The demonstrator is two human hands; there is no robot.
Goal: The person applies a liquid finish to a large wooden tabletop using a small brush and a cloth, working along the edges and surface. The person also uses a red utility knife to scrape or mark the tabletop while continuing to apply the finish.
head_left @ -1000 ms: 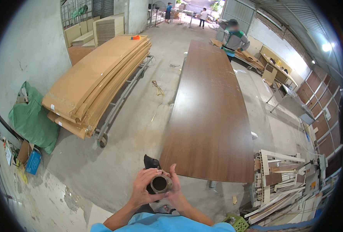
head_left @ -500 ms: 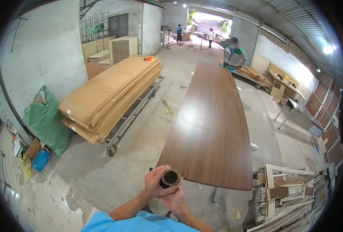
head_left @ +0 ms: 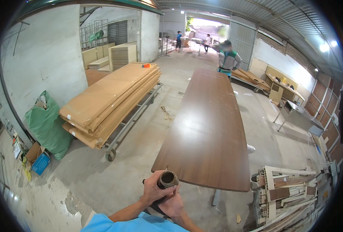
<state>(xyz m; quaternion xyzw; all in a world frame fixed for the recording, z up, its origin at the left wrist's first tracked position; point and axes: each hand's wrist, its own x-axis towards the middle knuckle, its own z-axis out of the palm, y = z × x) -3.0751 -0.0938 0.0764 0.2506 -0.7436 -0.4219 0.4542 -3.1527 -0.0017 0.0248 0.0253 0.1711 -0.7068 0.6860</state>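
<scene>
A dark, hollow roll (head_left: 174, 183) is held end-up just off the near edge of a long brown wood-grain board (head_left: 217, 154). My left hand (head_left: 153, 189) wraps round its left side with closed fingers. Under and to the right of it, my right hand (head_left: 173, 204) presses its fingers against the roll, which partly hides them. I cannot tell whether the roll is tape or a plain tube. The board lies flat, raised above the floor and stretching away from me.
Cardboard-covered panels (head_left: 105, 96) lie stacked on a wheeled cart (head_left: 129, 120) to the left, near a green sack (head_left: 47, 123) and a blue box (head_left: 40, 164). Scrap strips (head_left: 279, 193) are heaped at right. A person (head_left: 229, 58) stands beyond the board's far end.
Both hands still hold the roll, which now looks slightly tilted. The whole view has shifted a little, and the board and the person at its far end appear farther left.
</scene>
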